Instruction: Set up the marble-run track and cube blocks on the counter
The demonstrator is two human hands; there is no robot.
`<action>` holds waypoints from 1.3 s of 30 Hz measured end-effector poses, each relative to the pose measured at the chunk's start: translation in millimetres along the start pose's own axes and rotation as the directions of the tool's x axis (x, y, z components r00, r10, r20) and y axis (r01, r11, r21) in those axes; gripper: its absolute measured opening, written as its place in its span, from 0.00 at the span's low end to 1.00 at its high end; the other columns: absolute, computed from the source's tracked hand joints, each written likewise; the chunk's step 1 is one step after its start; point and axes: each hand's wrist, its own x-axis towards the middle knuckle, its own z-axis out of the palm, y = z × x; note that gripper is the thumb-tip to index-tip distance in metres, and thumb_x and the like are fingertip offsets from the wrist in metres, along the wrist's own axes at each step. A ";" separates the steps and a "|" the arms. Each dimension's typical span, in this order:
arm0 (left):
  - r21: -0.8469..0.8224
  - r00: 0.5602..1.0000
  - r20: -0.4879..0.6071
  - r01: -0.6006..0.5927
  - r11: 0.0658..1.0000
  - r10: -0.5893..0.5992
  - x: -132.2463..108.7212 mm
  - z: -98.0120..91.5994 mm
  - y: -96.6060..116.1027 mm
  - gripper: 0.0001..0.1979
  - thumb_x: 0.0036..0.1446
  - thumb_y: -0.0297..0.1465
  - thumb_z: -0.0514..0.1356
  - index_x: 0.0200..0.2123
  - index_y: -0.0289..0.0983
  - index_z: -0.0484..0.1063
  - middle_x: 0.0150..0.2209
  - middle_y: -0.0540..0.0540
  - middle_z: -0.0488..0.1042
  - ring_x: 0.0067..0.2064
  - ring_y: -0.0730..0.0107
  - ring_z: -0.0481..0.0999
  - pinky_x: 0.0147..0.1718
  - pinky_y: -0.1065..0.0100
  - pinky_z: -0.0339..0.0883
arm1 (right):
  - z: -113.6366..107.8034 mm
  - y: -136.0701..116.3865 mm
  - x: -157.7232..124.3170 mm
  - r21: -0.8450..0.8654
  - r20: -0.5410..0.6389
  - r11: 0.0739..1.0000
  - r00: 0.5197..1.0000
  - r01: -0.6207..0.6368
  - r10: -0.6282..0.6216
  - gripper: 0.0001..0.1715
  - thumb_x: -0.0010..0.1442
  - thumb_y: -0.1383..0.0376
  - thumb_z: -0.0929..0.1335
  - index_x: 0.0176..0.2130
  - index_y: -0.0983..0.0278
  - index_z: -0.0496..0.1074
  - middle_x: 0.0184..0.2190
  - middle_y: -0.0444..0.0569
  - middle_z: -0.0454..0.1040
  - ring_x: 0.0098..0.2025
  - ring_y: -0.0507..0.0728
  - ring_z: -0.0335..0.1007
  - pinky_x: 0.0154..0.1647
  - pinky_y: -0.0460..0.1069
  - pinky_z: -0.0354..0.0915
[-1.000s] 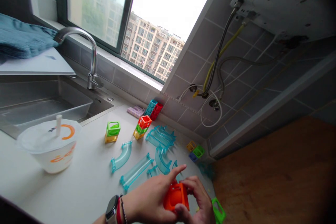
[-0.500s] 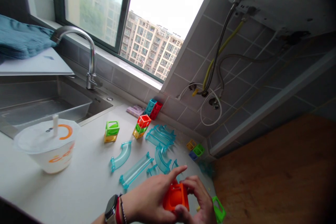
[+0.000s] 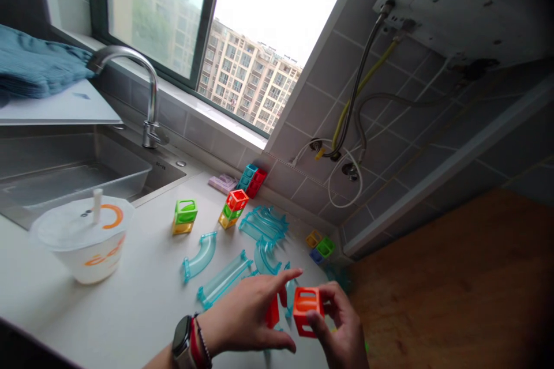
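Pinching an orange-red cube [image 3: 308, 312] between thumb and fingers of the right hand [image 3: 343, 328], over the counter [image 3: 142, 300] toward its right edge. Holding thumb and forefinger of the left hand [image 3: 242, 318] spread just beside, with a red piece [image 3: 272, 313] half hidden between; cannot tell whether gripping that. Farther out, scattered with translucent blue tracks [image 3: 226, 280]; near the far right corner, set with small cubes [image 3: 322, 248].
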 end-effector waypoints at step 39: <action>0.005 0.991 -0.099 -0.093 0.996 0.093 -16.3 -1.0 -20.5 0.24 0.56 0.41 0.69 0.56 0.45 0.77 0.57 0.44 0.80 0.52 0.47 0.82 0.47 0.59 0.75 | 266.2 -93.1 207.7 -0.212 0.593 0.810 0.731 0.547 -0.339 0.32 0.63 0.47 0.74 0.58 0.63 0.76 0.53 0.54 0.77 0.53 0.61 0.75 0.60 0.54 0.68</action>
